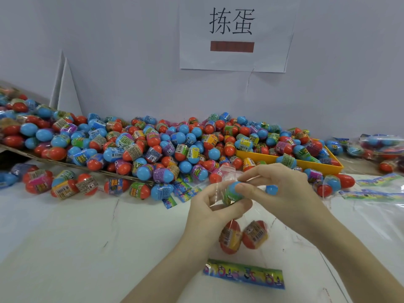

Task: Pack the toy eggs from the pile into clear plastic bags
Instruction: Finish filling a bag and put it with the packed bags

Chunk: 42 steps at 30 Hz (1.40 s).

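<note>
A big pile of blue-and-red toy eggs (153, 145) lies along the back of the white table. My left hand (209, 208) holds the mouth of a clear plastic bag (258, 226) that hangs down to the table. Two red eggs (242, 236) sit in the bag's bottom. My right hand (282, 184) pinches a blue-topped egg (232, 191) at the bag's opening, between both hands. A colourful printed strip (243, 273) lies flat on the table just below the bag.
An orange tray (306, 161) holding eggs stands at the back right. Filled bags (382, 147) and more printed strips (378, 194) lie at the right. A cardboard sheet (76, 164) slopes under the left of the pile. A paper sign hangs on the wall behind.
</note>
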Each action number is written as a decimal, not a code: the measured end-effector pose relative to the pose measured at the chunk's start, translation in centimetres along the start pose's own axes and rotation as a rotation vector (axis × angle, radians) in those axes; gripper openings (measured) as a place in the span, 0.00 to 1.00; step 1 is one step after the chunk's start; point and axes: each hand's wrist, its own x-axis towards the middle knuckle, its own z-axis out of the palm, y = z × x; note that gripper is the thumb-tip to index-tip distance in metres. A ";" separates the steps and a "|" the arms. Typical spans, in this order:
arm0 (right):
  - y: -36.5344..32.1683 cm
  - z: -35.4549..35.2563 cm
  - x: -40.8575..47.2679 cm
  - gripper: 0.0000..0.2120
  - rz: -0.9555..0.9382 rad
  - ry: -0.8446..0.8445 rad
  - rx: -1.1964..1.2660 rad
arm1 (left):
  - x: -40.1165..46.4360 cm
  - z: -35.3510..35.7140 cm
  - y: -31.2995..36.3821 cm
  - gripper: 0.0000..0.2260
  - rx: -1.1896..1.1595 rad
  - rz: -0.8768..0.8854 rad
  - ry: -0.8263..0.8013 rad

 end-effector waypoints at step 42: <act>0.7 -1.2 0.5 0.23 -0.053 0.196 0.637 | 0.3 -0.4 0.2 0.15 0.063 -0.096 -0.032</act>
